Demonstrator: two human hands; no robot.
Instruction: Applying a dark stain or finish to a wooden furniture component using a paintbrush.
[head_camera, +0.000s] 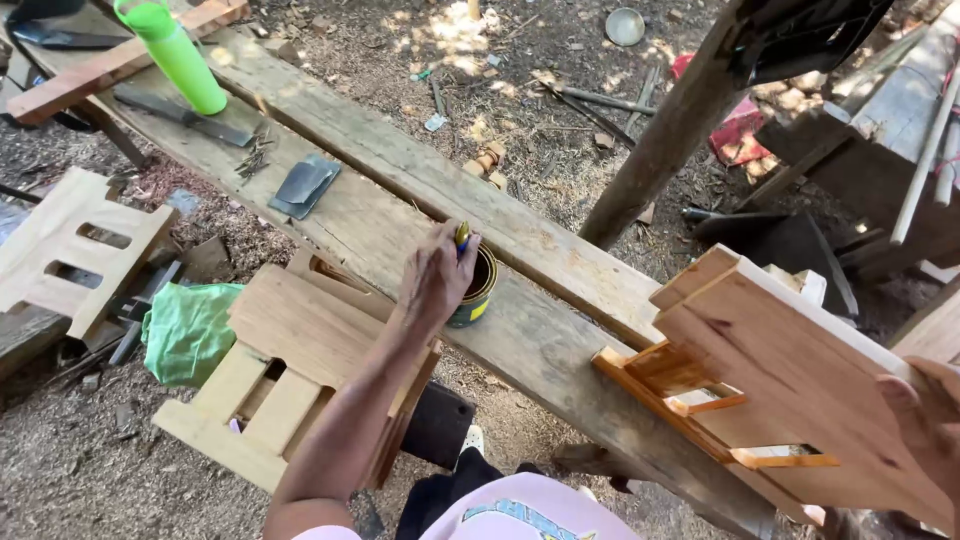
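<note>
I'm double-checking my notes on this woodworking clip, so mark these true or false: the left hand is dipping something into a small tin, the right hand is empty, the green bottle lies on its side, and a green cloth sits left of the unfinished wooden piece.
1. The left hand holds a tool into a small tin: true.
2. The right hand is empty: false, it grips a varnished wooden frame.
3. The green bottle lies on its side: false, it stands on the plank.
4. A green cloth lies left of the unfinished wooden piece: true.
</note>
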